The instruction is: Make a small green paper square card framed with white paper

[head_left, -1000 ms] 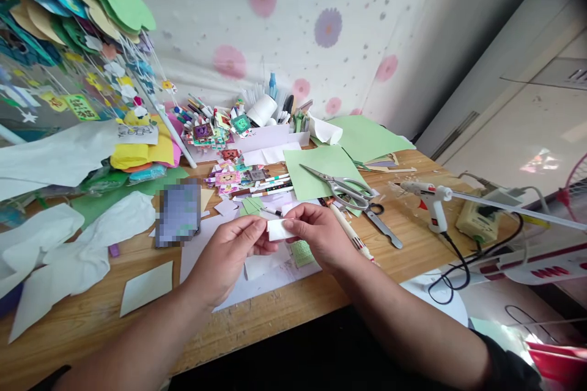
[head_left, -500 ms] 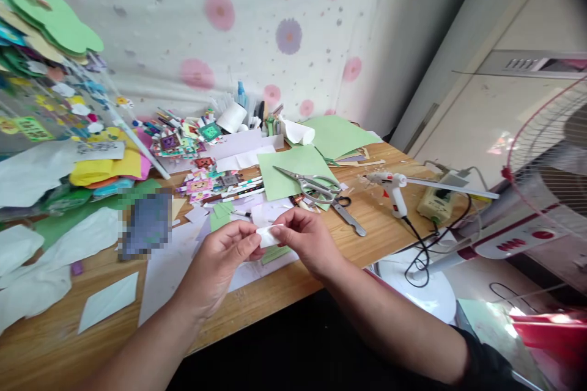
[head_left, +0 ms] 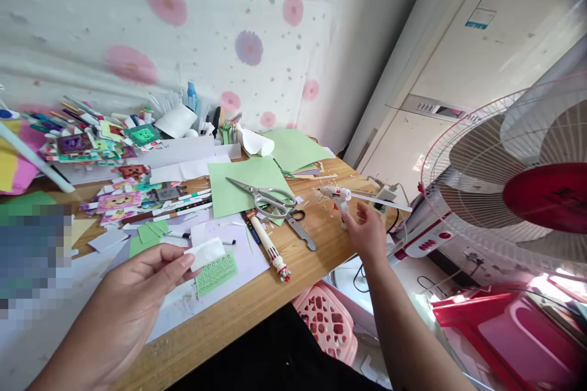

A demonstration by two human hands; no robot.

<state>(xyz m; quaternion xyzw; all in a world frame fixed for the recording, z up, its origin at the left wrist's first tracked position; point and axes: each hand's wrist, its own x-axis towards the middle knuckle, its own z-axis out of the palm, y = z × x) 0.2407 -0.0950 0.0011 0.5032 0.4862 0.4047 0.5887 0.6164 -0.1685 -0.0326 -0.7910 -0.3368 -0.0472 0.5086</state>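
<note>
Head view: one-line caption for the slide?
Left hand pinches a small folded white paper piece over the cluttered wooden craft table while the right hand reaches the white hot-glue gun.

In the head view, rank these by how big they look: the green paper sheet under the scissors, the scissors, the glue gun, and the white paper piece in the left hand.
1. Green paper sheet, the largest.
2. Scissors.
3. Glue gun and white paper piece look alike; the paper piece is nearer the camera, so no ranking between them.
</note>
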